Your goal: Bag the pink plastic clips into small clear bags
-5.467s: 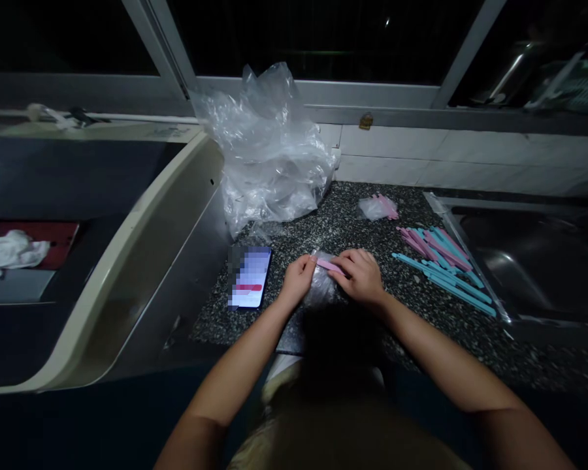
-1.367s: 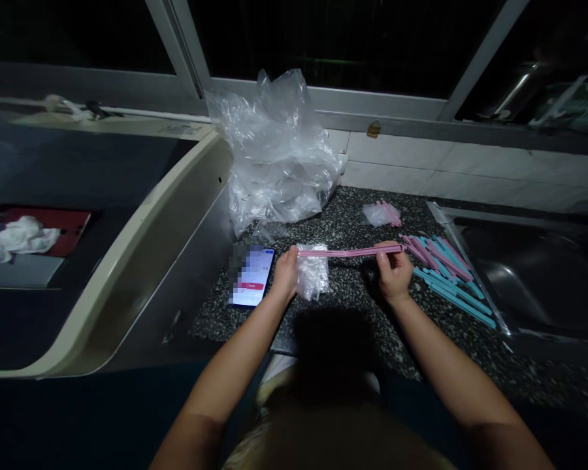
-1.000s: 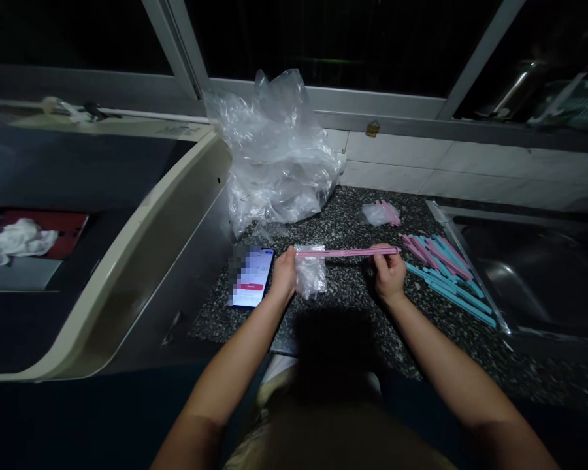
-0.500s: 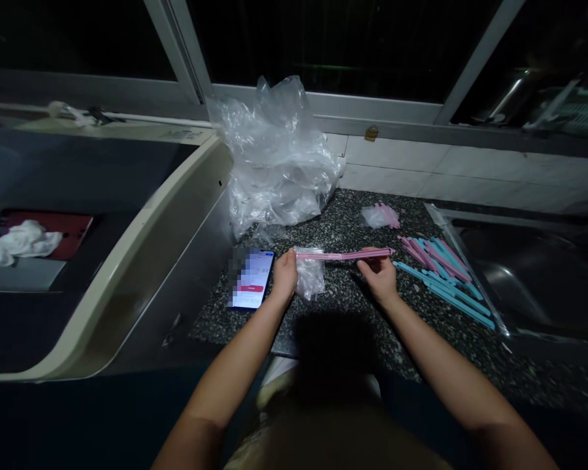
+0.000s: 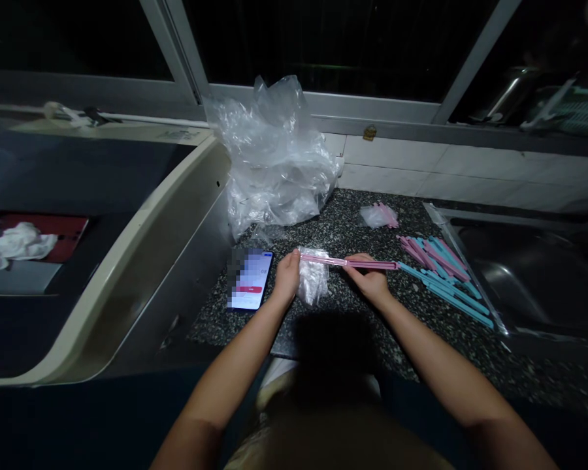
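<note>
1. Head view: the left hand (image 5: pixel 287 277) pinches the small clear bag (image 5: pixel 313 286) and the left end of the pink strip (image 5: pixel 336 261). The right hand (image 5: pixel 370 282) grips the strip past its middle, just above the surface (image 5: pixel 333 228).
2. The strip seems to be going onto the bag's mouth; seating it calls for an even squeeze.
3. Its long axis runs left to right, with the free end pointing at the pile of strips (image 5: pixel 441 261).

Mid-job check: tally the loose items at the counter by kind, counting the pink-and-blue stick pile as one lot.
Phone: 1
Large crumpled plastic bag: 1
Small clear bags: 2
Held pink stick: 1
Loose stick pile: 1
Total: 6
</note>
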`<state>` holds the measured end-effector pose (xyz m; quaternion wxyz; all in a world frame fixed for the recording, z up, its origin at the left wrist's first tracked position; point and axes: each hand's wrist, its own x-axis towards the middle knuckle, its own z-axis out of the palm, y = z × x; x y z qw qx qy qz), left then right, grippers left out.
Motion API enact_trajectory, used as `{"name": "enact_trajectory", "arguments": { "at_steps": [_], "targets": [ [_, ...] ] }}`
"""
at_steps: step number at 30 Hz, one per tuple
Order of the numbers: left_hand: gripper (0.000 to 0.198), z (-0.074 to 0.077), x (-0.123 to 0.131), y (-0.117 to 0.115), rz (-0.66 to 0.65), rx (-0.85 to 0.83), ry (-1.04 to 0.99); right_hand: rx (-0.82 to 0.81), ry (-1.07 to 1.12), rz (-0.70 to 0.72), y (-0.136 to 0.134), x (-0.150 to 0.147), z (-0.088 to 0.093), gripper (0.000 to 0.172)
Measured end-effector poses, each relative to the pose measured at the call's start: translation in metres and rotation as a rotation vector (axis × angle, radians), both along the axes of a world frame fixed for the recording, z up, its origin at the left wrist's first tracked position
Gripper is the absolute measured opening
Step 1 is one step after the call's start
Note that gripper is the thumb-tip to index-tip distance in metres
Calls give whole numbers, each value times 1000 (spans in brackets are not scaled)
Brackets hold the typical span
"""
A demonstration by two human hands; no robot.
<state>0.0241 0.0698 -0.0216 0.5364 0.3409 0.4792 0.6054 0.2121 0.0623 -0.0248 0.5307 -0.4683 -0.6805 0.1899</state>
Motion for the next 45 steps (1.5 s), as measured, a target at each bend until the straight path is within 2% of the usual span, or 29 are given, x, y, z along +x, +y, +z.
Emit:
{"name": "enact_trajectory", "arguments": {
  "at_steps": [6,10,14,18,23,29,35,45],
  "targets": [
    [35,7,-1,-3,-107,-15,-205,70,-44,-44,0,8,5,12],
    [28,8,-2,-5,-147,-55,-194,117,7,-158,2,17,12,13],
    [26,13,-1,-11,-225,-21,-203,74,98,-243,6,21,9,16],
    [28,16,1,-14,-275,-4,-212,48,53,-178,6,12,2,14],
    [31,13,3,-14,-316,-7,-203,96,-56,-81,-3,2,2,8],
    [33,14,2,-14,-346,-39,-234,130,-54,-66,-10,2,4,6],
    [33,19,5,-13,-314,-123,-305,115,-80,-57,-13,-2,8,9],
    [29,12,4,-10,-310,-176,-323,99,-198,-15,-14,-1,11,9]
  ]
}}
